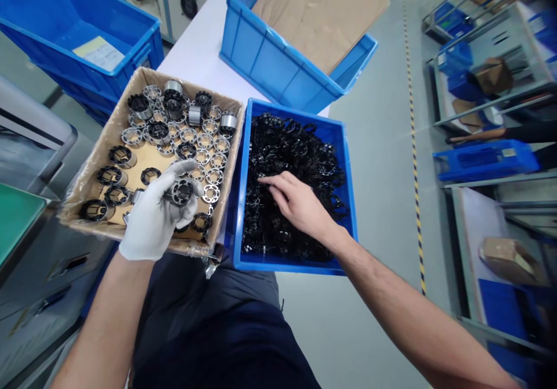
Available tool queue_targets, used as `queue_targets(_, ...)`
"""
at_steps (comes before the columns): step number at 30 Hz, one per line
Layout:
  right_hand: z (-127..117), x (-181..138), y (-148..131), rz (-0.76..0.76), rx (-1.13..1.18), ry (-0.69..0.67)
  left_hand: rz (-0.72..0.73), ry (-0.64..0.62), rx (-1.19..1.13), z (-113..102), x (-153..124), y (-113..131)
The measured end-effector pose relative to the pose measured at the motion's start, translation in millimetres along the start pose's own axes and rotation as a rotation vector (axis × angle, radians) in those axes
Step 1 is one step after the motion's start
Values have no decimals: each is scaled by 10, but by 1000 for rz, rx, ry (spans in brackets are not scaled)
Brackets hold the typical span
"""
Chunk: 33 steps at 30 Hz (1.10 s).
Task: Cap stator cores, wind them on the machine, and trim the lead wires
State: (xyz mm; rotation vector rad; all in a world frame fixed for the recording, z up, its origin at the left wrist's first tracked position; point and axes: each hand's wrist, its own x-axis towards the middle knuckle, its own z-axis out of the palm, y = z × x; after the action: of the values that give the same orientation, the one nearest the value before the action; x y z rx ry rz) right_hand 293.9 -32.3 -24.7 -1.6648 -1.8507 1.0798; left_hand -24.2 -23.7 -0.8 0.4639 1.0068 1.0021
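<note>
My left hand (pixel 152 215), in a white glove, is closed around a slotted metal stator core (pixel 181 191) with its round end facing me. It is above a plastic-lined cardboard box (pixel 82 183) of similar stator cores, some bare metal, some with black end pieces. My bare right hand (pixel 300 203) reaches over a blue bin (pixel 350 203) heaped with black plastic end pieces (pixel 278 151). Its index finger is stretched out at the pile, thumb apart below it, and no part shows between them. Whether the fingertip touches a piece is hard to tell.
Behind the bin, another blue crate (pixel 270 46) carries a cardboard sheet (pixel 322 11) on the white table (pixel 191 46). Stacked blue crates (pixel 87 6) stand at the upper left. Shelving (pixel 474 104) with bins is at right beyond a striped floor line (pixel 413 162); another person's arm (pixel 491 134) shows there.
</note>
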Motion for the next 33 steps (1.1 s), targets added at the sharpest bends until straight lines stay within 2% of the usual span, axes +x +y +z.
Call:
queue_targets(3,-65,138,16,131,241,92,-4,3,9,2,-2,12)
queue_targets(6,-183,268,-45,237,491,55,8,-1,12,-14,4,5)
queue_targets(9,-237,300,-228,274,687,-16,48,-38,59,-23,-2,-36)
queue_targets(11,-179,285,-399,256,890,-134,112,-74,154,-7,-19,-84)
queue_targets(14,35,301,-659,115,1170,-446,236,-110,363,40,-64,-167)
queue_targets(17,266,402,-854,-92,1215,-712,363,-84,471,72,-114,-227)
queue_targets(19,359,480,-925,-182,1156,-753,454,-44,495,73,-140,-248)
queue_targets(21,397,532,-945,-241,991,-613,537,-9,529,71,-158,-259)
queue_targets(23,410,546,-928,-312,781,-376,593,23,568,75,-166,-267)
queue_targets(26,447,516,-881,-461,591,-100,596,41,619,93,-165,-276)
queue_targets(30,541,471,-856,-608,416,121,559,61,609,93,-149,-285)
queue_targets(33,602,444,-875,-599,367,184,583,63,518,32,-129,-301)
